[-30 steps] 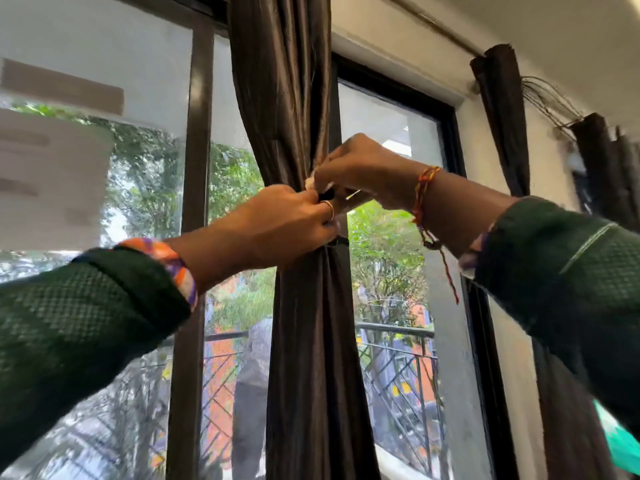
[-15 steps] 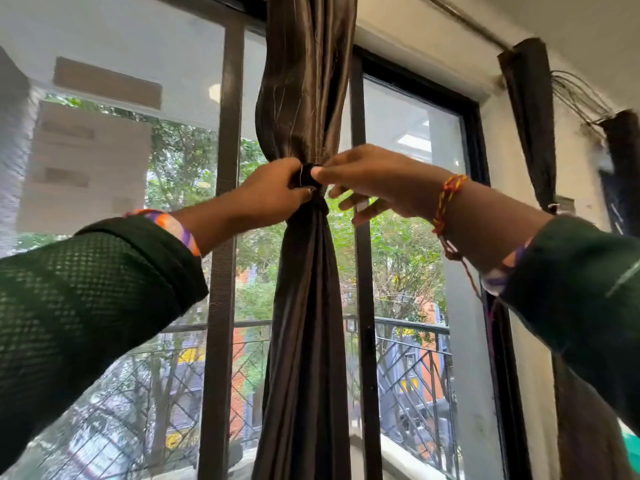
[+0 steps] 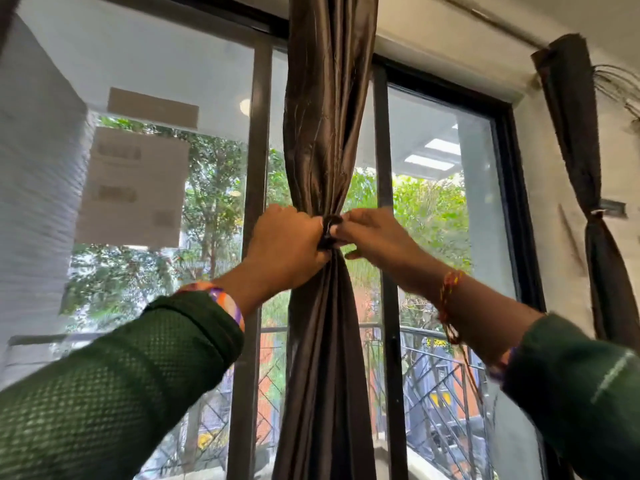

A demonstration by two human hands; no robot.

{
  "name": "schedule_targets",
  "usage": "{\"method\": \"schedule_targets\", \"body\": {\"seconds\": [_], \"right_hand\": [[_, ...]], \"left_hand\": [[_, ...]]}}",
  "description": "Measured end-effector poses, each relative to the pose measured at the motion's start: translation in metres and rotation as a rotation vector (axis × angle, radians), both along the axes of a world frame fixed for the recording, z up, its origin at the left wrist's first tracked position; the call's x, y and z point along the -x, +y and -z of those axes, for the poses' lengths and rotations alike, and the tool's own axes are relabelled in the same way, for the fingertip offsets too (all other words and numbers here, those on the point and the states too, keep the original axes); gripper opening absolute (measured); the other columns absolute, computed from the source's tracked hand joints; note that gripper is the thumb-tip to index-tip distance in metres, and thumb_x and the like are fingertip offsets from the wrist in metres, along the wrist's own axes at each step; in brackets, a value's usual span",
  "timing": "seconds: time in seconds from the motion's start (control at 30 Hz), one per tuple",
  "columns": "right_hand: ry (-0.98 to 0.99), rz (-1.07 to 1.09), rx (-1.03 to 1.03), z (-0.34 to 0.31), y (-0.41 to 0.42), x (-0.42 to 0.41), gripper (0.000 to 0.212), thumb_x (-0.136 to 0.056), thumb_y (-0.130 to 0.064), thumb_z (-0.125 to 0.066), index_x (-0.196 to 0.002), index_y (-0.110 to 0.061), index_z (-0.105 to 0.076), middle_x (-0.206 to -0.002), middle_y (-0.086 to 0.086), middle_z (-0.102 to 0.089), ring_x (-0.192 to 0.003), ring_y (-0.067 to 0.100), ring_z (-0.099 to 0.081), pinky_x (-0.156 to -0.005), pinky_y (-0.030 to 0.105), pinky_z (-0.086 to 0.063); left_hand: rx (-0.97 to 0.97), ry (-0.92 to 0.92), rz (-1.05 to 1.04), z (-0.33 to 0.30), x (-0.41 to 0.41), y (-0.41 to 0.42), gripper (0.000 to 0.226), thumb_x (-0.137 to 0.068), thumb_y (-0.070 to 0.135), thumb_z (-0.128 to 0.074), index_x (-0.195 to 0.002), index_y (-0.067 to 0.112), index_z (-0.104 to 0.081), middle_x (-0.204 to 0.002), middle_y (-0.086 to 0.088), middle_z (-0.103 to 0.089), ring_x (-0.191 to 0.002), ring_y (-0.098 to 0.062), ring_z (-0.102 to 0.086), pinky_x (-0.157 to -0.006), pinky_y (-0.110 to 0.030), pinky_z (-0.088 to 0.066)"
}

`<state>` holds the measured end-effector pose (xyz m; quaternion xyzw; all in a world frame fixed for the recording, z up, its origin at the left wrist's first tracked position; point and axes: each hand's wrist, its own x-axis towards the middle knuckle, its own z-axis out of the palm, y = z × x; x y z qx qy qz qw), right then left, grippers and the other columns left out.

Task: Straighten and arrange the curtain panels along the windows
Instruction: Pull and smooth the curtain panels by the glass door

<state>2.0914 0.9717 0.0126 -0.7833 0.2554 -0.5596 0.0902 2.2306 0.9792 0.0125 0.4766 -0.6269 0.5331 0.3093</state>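
A dark brown curtain panel (image 3: 327, 116) hangs in front of the window, gathered tight at mid-height by a dark tie band (image 3: 329, 231). My left hand (image 3: 285, 245) grips the gathered cloth and the band from the left, fingers curled round it. From the right, my right hand (image 3: 372, 237) pinches the band with thumb and fingertips. Below the band the cloth falls in loose folds. A second brown curtain panel (image 3: 578, 140), tied at its waist, hangs by the wall at the right.
The sliding window's dark frame (image 3: 254, 161) and its upright (image 3: 382, 161) stand just behind the curtain. Outside are trees and a metal balcony railing (image 3: 436, 368). A bundle of wires (image 3: 620, 84) sticks out of the white wall at the upper right.
The view has shifted so the curtain sits more central. Both hands stay at the band, now pressed closer together on it, the left one wrapped further round the gathered cloth.
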Motion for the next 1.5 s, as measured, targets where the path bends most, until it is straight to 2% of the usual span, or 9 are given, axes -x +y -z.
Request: {"method": "schedule_targets", "body": {"seconds": [0.13,0.3,0.53,0.67,0.8,0.97,1.17,1.3,1.5], "right_hand": [[0.000,0.086,0.211,0.022,-0.017,0.008,0.030,-0.082,-0.010,-0.058,-0.056,-0.026,-0.058,-0.057,-0.011,-0.057,-0.060,0.000,-0.052,-0.064,0.027,-0.043],[0.012,0.076,0.419,0.040,-0.032,0.018,0.015,-0.088,-0.014,-0.048,-0.091,-0.008,-0.061,-0.086,0.001,-0.062,-0.083,0.017,-0.056,-0.077,0.033,-0.046],[-0.141,0.170,0.174,0.013,-0.055,0.035,0.019,-0.094,-0.019,-0.047,-0.089,-0.005,-0.057,-0.088,0.012,-0.066,-0.086,0.030,-0.063,-0.080,0.050,-0.051],[-0.157,0.021,-0.019,-0.007,-0.054,0.042,0.026,-0.091,-0.016,-0.054,-0.079,0.007,-0.059,-0.061,0.014,-0.053,-0.055,0.019,-0.052,-0.057,0.030,-0.043],[-0.185,-0.133,-0.203,-0.006,-0.057,0.048,0.020,-0.092,-0.009,-0.053,-0.073,-0.006,-0.059,-0.061,0.005,-0.047,-0.049,0.009,-0.040,-0.050,0.019,-0.037],[-0.356,-0.420,-0.479,0.036,-0.064,0.036,0.017,-0.089,0.011,-0.044,-0.096,-0.003,-0.050,-0.067,0.007,-0.047,-0.046,0.012,-0.053,-0.044,0.019,-0.050],[-0.338,-0.535,-0.265,0.066,-0.087,0.029,0.016,-0.077,0.003,-0.069,-0.081,-0.011,-0.066,-0.069,-0.002,-0.066,-0.064,0.007,-0.061,-0.064,0.019,-0.051],[-0.369,-0.408,-0.174,0.056,-0.098,0.028,0.013,-0.078,-0.007,-0.072,-0.070,-0.010,-0.063,-0.062,0.004,-0.064,-0.054,0.011,-0.062,-0.054,0.025,-0.055],[0.060,0.126,0.492,0.043,-0.103,0.059,0.030,-0.084,-0.027,-0.054,-0.066,-0.005,-0.065,-0.063,0.019,-0.064,-0.058,0.031,-0.056,-0.055,0.025,-0.025]], "left_hand": [[0.113,-0.118,0.010,0.005,0.004,-0.023,0.039,-0.069,0.043,-0.035,-0.067,0.016,-0.063,-0.066,-0.006,-0.065,-0.068,-0.030,-0.060,-0.071,-0.038,-0.028],[0.093,-0.121,0.170,0.014,0.019,-0.043,0.031,-0.074,0.035,-0.043,-0.069,0.013,-0.063,-0.057,-0.005,-0.059,-0.051,-0.026,-0.057,-0.041,-0.027,-0.040],[0.347,-0.176,0.274,0.010,0.047,-0.050,0.019,-0.067,0.018,-0.059,-0.082,0.008,-0.053,-0.053,-0.005,-0.057,-0.045,-0.023,-0.053,-0.037,-0.024,-0.033],[0.497,-0.260,0.206,0.011,0.051,-0.052,0.024,-0.080,0.015,-0.041,-0.102,0.007,-0.046,-0.063,-0.005,-0.058,-0.052,-0.023,-0.053,-0.040,-0.027,-0.035],[0.444,-0.439,0.051,0.003,0.043,-0.057,0.022,-0.082,0.008,-0.040,-0.078,0.008,-0.062,-0.059,-0.007,-0.057,-0.052,-0.024,-0.053,-0.043,-0.028,-0.039],[-0.198,0.145,0.098,0.000,0.054,-0.052,0.020,-0.084,0.021,-0.052,-0.079,0.005,-0.063,-0.080,-0.014,-0.063,-0.079,-0.032,-0.060,-0.057,-0.027,-0.037],[-0.849,0.550,0.416,-0.022,0.056,-0.041,0.022,-0.082,0.021,-0.067,-0.071,0.004,-0.057,-0.052,-0.005,-0.033,-0.049,-0.017,-0.028,-0.046,-0.023,-0.022],[-0.863,0.443,0.317,-0.026,0.064,-0.031,0.049,-0.090,0.047,-0.046,-0.070,0.006,-0.064,-0.056,-0.007,-0.034,-0.051,-0.018,-0.032,-0.046,-0.023,-0.027],[-0.484,0.754,0.830,0.021,0.061,-0.046,0.025,-0.097,0.019,-0.042,-0.077,0.012,-0.056,-0.039,0.012,-0.040,-0.038,0.001,-0.032,-0.044,-0.020,-0.025]]}}
